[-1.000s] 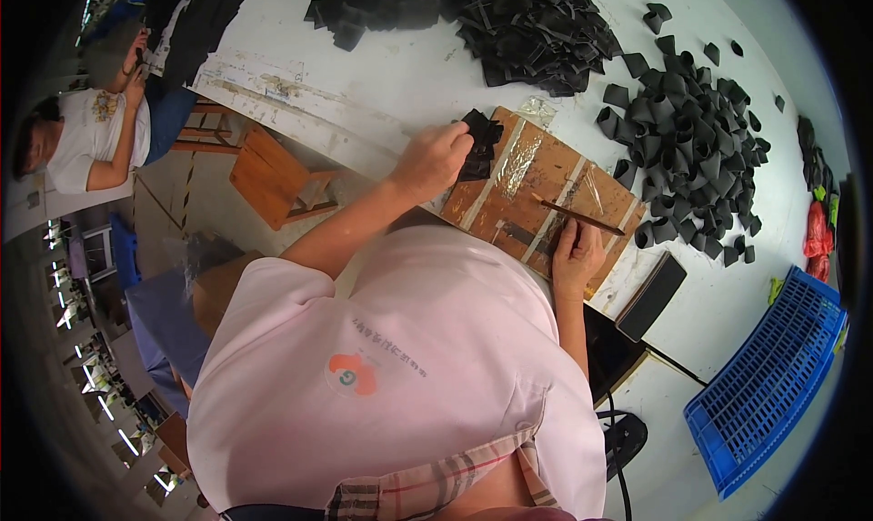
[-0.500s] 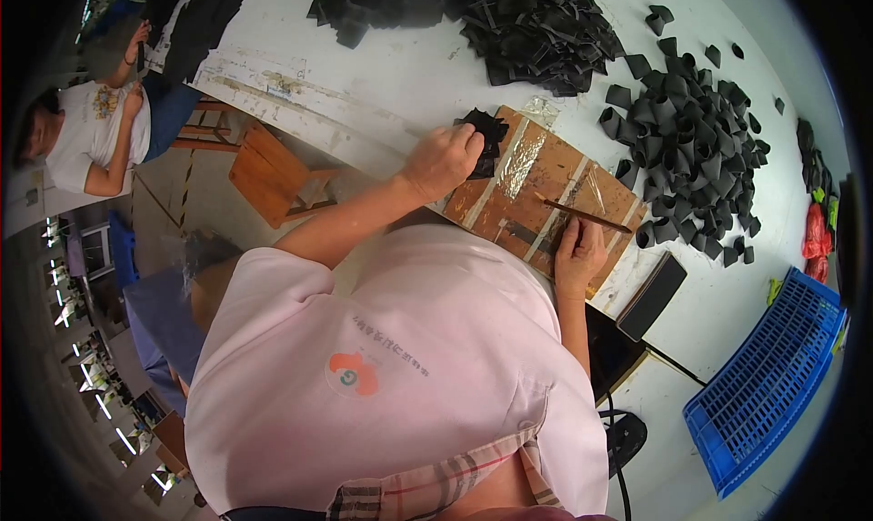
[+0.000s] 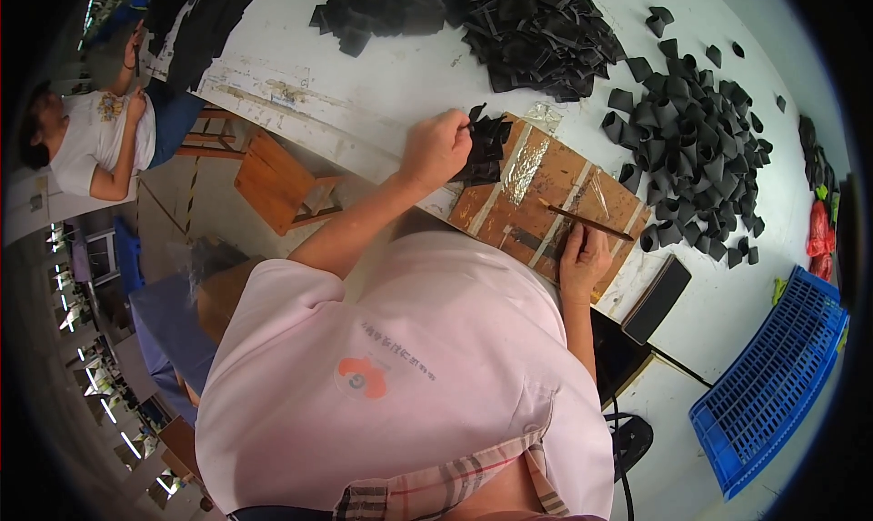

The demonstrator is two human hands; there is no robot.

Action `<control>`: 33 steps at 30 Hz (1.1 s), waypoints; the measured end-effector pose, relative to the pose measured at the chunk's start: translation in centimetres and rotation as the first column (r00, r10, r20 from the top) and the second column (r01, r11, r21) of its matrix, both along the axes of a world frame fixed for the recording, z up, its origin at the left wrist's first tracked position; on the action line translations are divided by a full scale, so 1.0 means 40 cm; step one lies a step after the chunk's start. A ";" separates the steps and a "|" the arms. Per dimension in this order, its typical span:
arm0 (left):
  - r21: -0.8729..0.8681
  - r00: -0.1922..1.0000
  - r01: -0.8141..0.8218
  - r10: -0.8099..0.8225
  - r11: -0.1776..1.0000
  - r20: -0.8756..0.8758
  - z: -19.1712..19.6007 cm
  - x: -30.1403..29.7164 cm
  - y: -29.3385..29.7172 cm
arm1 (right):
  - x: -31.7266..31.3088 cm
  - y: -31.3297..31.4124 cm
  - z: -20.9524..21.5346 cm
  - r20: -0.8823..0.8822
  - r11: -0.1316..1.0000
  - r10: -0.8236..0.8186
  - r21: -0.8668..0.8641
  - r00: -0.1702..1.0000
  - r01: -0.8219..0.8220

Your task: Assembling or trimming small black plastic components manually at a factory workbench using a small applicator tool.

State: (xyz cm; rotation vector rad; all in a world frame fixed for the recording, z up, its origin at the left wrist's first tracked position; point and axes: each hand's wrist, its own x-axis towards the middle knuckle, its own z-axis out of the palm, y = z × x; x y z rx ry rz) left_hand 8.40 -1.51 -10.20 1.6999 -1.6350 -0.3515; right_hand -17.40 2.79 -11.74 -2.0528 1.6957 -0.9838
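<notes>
My left hand (image 3: 436,154) is closed in a pinch on a small black fabric piece (image 3: 476,114), raised from a stack of similar black pieces (image 3: 488,148). That stack lies at the left end of a brown board (image 3: 527,219) crossed with strips of clear and pale tape. Over the board's right part, my right hand (image 3: 585,259) grips a thin, dark brown stick (image 3: 591,223), which points up and left. Its fingers partly hide the board's near right part. Whether the stick has a brush end cannot be made out.
Beyond the board lies a heap of flat black pieces (image 3: 546,39). Right of it, many curled black loops (image 3: 696,148) are piled. A dark oblong box (image 3: 657,298) and a blue plastic crate (image 3: 773,385) are at right. A person (image 3: 100,139) sits far left, near a wooden stool (image 3: 273,180).
My left hand has lifted slightly and now holds a black piece up from the stack. My right hand stays on the stick, which has shifted only slightly.
</notes>
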 end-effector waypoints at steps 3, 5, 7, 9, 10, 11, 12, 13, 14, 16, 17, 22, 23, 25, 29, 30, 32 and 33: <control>0.049 0.992 -0.038 0.044 0.998 -0.114 0.008 0.013 -0.007 | -0.002 -0.002 -0.008 0.021 1.000 0.006 -0.027 1.000 -0.005; 0.008 0.986 -0.074 0.074 0.997 -0.151 0.013 0.024 -0.011 | -0.002 -0.001 -0.004 0.008 1.000 0.005 -0.004 1.000 -0.005; -0.033 0.983 -0.113 0.107 0.993 -0.150 0.032 0.026 -0.015 | -0.002 -0.001 0.001 -0.004 1.000 0.004 0.017 1.000 -0.004; -0.092 0.979 -0.164 0.150 0.982 -0.136 0.041 0.031 -0.018 | 0.001 -0.001 0.002 0.019 1.000 -0.003 0.029 1.000 0.003; -0.094 0.979 -0.165 0.151 0.982 -0.134 0.042 0.032 -0.018 | 0.000 -0.001 0.000 0.020 1.000 -0.002 0.028 1.000 0.001; -0.085 0.970 -0.171 0.153 0.982 -0.187 0.043 0.032 -0.019 | -0.001 -0.001 -0.005 0.032 1.000 -0.002 0.011 0.999 0.001; -0.077 0.959 -0.177 0.154 0.981 -0.238 0.044 0.030 -0.020 | -0.002 -0.003 -0.008 0.044 1.000 -0.001 -0.005 0.999 0.001; -0.079 0.959 -0.177 0.154 0.981 -0.237 0.048 0.027 -0.019 | -0.001 -0.003 -0.005 0.045 1.000 -0.001 -0.007 0.999 0.001; -0.101 0.960 -0.186 0.159 0.977 -0.229 0.053 0.021 -0.015 | 0.001 -0.002 0.000 0.036 1.000 -0.008 0.018 0.999 0.007; -0.125 0.961 -0.195 0.164 0.973 -0.222 0.057 0.011 -0.010 | 0.001 -0.002 0.003 0.026 0.999 -0.015 0.040 1.000 0.014; -0.150 0.967 -0.177 0.143 0.973 -0.209 0.053 0.005 -0.010 | 0.002 -0.003 0.002 0.035 0.999 -0.014 0.029 0.999 0.013; -0.146 0.999 -0.004 -0.004 0.989 -0.049 0.029 -0.035 0.006 | -0.001 -0.003 -0.002 0.045 1.000 -0.018 0.014 0.999 0.018; -0.131 0.999 0.044 -0.047 0.990 -0.020 0.026 -0.044 0.009 | -0.001 -0.003 -0.001 0.055 1.000 -0.016 0.012 0.998 0.015; -0.090 0.991 0.107 -0.099 0.990 0.089 -0.003 -0.049 0.021 | 0.002 -0.005 -0.002 0.060 1.000 -0.015 0.013 0.998 0.014; -0.084 0.930 0.226 -0.190 0.970 0.313 -0.019 -0.068 0.037 | 0.003 -0.003 -0.002 0.053 1.000 -0.014 0.007 0.999 0.014; -0.085 0.920 0.227 -0.185 0.970 0.344 -0.019 -0.071 0.039 | 0.003 -0.003 -0.001 0.048 1.000 -0.017 0.014 0.999 0.016; -0.091 0.915 0.232 -0.186 0.968 0.357 -0.022 -0.071 0.039 | 0.001 -0.002 -0.002 0.051 1.000 -0.018 0.015 0.999 0.017; -0.096 0.910 0.238 -0.187 0.966 0.369 -0.024 -0.070 0.039 | 0.000 -0.002 -0.003 0.054 1.000 -0.020 0.016 0.998 0.019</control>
